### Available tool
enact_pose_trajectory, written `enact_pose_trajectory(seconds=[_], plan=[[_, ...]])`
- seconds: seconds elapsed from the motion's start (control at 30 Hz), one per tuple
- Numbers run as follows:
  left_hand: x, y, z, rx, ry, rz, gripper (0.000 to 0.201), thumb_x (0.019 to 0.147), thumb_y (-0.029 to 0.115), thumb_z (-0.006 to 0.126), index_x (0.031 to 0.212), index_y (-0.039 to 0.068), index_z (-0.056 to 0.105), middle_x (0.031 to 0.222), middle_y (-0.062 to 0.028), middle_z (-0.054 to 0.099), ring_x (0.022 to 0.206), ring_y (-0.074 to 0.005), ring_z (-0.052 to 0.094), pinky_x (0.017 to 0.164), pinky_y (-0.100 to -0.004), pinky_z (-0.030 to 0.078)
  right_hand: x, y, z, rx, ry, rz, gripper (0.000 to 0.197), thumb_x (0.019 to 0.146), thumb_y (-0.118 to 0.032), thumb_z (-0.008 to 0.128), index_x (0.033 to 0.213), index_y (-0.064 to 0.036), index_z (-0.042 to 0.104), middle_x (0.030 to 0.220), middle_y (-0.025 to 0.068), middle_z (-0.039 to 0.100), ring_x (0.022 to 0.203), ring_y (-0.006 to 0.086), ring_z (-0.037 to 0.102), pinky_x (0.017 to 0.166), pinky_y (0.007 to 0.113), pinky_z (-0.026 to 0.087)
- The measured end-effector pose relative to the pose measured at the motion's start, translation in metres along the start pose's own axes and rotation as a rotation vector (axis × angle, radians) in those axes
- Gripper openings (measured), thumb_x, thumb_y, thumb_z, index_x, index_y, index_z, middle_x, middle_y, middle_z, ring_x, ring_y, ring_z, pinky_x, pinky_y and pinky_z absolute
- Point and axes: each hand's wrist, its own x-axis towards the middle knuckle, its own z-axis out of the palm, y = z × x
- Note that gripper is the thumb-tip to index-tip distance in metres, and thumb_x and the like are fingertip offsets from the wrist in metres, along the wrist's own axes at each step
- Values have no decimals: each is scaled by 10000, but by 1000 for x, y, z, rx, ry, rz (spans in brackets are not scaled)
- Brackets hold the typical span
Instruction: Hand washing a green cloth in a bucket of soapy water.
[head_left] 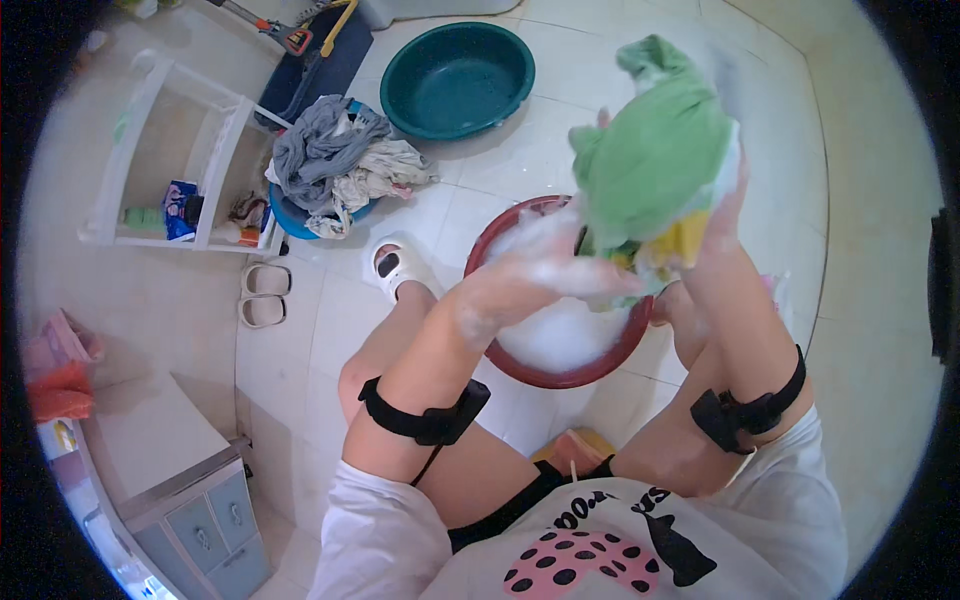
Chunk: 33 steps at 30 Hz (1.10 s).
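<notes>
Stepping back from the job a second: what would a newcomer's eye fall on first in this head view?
Probably the bright green cloth, held up in the right hand at upper right, with the sudsy left hand by its lower end. Next comes the red basin of white suds between the person's feet. Farther off, a grey-and-pale laundry heap sits left of a dark green basin.
</notes>
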Motion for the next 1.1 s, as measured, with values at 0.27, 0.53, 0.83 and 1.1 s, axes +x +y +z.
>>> enact_pose_trajectory(seconds=[0.27, 0.53, 0.83, 1.1], plan=[[6, -22, -3, -435, -61, -40, 559, 761, 250, 594, 1217, 34, 352, 1100, -87, 493, 971, -184, 501, 823, -319, 419, 0, -4, 12, 108, -9, -21, 578, 808, -450, 338, 1218, -43, 365, 1193, 171, 415, 1110, 336, 393, 911, 454, 350], [15, -9, 1, -691, 443, 280, 483, 809, 268, 507, 1228, 84, 353, 1098, -50, 474, 980, -198, 494, 835, -346, 411, 10, -8, -13, 82, -328, 160, 549, 827, -458, 331, 1161, -35, 434, 1123, 132, 498, 972, 277, 514, 869, 412, 397], [6, -8, -17, 28, 819, 538, 408, 831, 180, 408, 1216, 67, 335, 1033, -80, 493, 927, -184, 502, 855, -298, 392, -3, 29, 0, -871, -34, 173, 356, 855, -302, 402, 1060, -34, 518, 1009, 87, 562, 885, 154, 542, 807, 301, 414], [15, -14, -19, -17, 653, 692, 443, 758, 171, 532, 1152, 23, 394, 1034, -35, 457, 857, -141, 481, 781, -234, 398, 0, 18, -32, -956, -277, 234, 312, 828, -266, 456, 1057, -61, 510, 1027, 73, 550, 893, 160, 543, 808, 296, 418]])
